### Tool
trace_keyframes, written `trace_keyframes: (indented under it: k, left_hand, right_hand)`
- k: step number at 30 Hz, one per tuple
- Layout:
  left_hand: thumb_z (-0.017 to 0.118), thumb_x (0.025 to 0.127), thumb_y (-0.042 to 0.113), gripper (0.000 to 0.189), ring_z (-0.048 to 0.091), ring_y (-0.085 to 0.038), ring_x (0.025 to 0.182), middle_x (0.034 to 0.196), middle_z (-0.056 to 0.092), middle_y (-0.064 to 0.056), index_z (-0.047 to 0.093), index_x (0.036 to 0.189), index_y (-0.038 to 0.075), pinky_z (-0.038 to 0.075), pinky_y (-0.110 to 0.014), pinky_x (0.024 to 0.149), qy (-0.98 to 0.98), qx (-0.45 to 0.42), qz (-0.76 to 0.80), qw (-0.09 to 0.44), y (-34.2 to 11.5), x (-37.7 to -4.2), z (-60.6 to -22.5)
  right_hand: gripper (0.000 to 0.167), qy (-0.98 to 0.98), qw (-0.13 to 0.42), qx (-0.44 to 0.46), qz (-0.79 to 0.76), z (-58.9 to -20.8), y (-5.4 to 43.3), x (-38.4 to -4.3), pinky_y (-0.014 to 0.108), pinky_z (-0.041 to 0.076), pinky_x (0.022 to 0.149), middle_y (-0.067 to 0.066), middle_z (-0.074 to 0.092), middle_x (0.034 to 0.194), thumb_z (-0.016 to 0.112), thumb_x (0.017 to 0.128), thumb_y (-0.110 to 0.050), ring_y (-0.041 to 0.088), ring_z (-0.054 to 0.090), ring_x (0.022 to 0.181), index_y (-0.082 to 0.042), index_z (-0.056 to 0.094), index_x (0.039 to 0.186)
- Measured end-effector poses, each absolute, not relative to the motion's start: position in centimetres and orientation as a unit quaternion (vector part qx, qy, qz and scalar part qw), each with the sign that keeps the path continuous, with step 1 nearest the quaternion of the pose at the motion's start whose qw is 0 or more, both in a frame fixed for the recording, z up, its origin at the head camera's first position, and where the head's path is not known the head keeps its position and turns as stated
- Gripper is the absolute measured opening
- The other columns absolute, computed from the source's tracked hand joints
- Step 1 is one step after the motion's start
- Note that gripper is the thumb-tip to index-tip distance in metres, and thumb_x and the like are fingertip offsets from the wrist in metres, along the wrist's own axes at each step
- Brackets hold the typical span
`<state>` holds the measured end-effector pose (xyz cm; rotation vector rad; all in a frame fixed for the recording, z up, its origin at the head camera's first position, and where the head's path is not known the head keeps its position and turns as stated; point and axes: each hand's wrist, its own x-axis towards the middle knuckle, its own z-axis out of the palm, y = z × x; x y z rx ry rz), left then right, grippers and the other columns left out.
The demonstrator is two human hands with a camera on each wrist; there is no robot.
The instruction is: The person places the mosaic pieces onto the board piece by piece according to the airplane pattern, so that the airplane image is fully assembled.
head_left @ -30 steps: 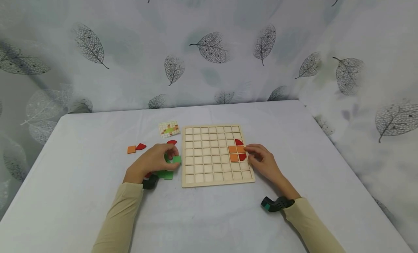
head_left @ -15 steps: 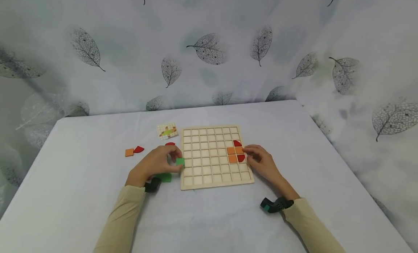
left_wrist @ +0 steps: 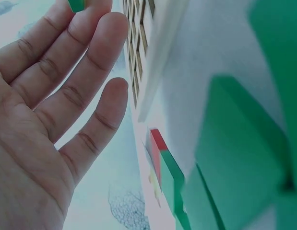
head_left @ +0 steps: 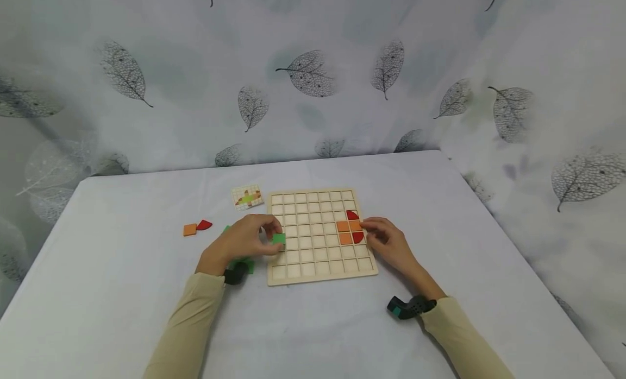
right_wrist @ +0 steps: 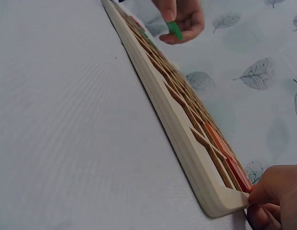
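Observation:
My left hand [head_left: 239,242] pinches a green square tile [head_left: 279,238] over the left columns of a wooden grid board [head_left: 323,279]. From the right wrist view, that green tile [right_wrist: 175,30] is tilted and clear above the board. At the board's right edge, my right hand [head_left: 391,244] grips the rim between thumb and curled fingers, as the right wrist view also shows for the board [right_wrist: 167,129]. Orange squares [head_left: 345,238] and red rounded pieces [head_left: 358,237] sit in cells near that hand.
Green pieces [left_wrist: 239,153] lie on the white cloth left of the board, partly hidden under my left hand. A loose orange square [head_left: 189,229] and a red fan-shaped piece [head_left: 204,225] lie farther left. A pattern card [head_left: 247,197] rests behind them, beside the board's back left corner.
My left hand has carried the green tile rightward, from beside the board to over its left columns. The right hand keeps its place at the board's right edge.

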<state>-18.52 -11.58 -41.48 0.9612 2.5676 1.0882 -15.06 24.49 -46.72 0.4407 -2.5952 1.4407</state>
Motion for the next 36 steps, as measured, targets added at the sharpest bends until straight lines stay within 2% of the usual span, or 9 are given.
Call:
trace_keyframes:
  k: [4, 12, 22, 30, 36]
  left_hand:
    - [0.074, 0.08, 0.022, 0.021, 0.059, -0.019, 0.08, 0.081, 0.061, 0.002, 0.064, 0.096, 0.012, 0.048, -0.039, 0.081, 0.862, 0.334, 0.371, 0.092, -10.8, -18.7, -41.2]
    - [0.074, 0.08, 0.022, 0.022, 0.057, -0.017, 0.083, 0.083, 0.06, 0.001, 0.064, 0.097, 0.011, 0.048, -0.035, 0.076, 0.852, 0.336, 0.386, 0.111, -9.1, -19.0, -40.9]
    - [0.073, 0.082, 0.023, 0.022, 0.058, -0.016, 0.083, 0.082, 0.06, 0.003, 0.064, 0.098, 0.012, 0.048, -0.029, 0.074, 0.851, 0.35, 0.377, 0.111, -7.2, -19.3, -41.0]
    - [0.074, 0.082, 0.025, 0.02, 0.058, -0.015, 0.081, 0.081, 0.06, 0.004, 0.063, 0.096, 0.014, 0.048, -0.03, 0.075, 0.854, 0.345, 0.374, 0.107, -5.6, -19.6, -41.5]
    - [0.074, 0.084, 0.026, 0.02, 0.058, -0.012, 0.08, 0.084, 0.061, 0.006, 0.065, 0.098, 0.016, 0.049, -0.029, 0.075, 0.861, 0.344, 0.362, 0.098, -4.5, -20.0, -42.0]
  right_hand:
    - [0.032, -0.864, 0.07, 0.141, 0.478, -46.6, 24.4, -15.0, 0.015, 0.046, 0.082, 0.018, 0.059, 0.125, 0.06, 0.088, 0.006, 0.027, 0.058, 0.102, 0.003, 0.065, 0.119]
    - [0.031, -0.866, 0.074, 0.136, 0.475, -46.9, 24.5, -14.9, 0.016, 0.046, 0.079, 0.017, 0.06, 0.123, 0.061, 0.087, 0.006, 0.022, 0.058, 0.098, 0.003, 0.066, 0.118]
    - [0.03, -0.859, 0.087, 0.143, 0.483, -46.8, 24.3, -14.8, 0.014, 0.045, 0.08, 0.021, 0.06, 0.121, 0.061, 0.086, 0.009, 0.031, 0.059, 0.1, 0.005, 0.067, 0.116]
    - [0.028, -0.867, 0.082, 0.14, 0.471, -43.4, 22.9, -13.3, 0.022, 0.049, 0.079, 0.03, 0.059, 0.118, 0.058, 0.085, 0.015, 0.041, 0.059, 0.098, 0.015, 0.063, 0.113]
    - [0.028, -0.865, 0.081, 0.141, 0.474, -44.0, 23.3, -13.7, 0.026, 0.05, 0.08, 0.029, 0.059, 0.119, 0.058, 0.086, 0.014, 0.04, 0.059, 0.101, 0.014, 0.063, 0.114]
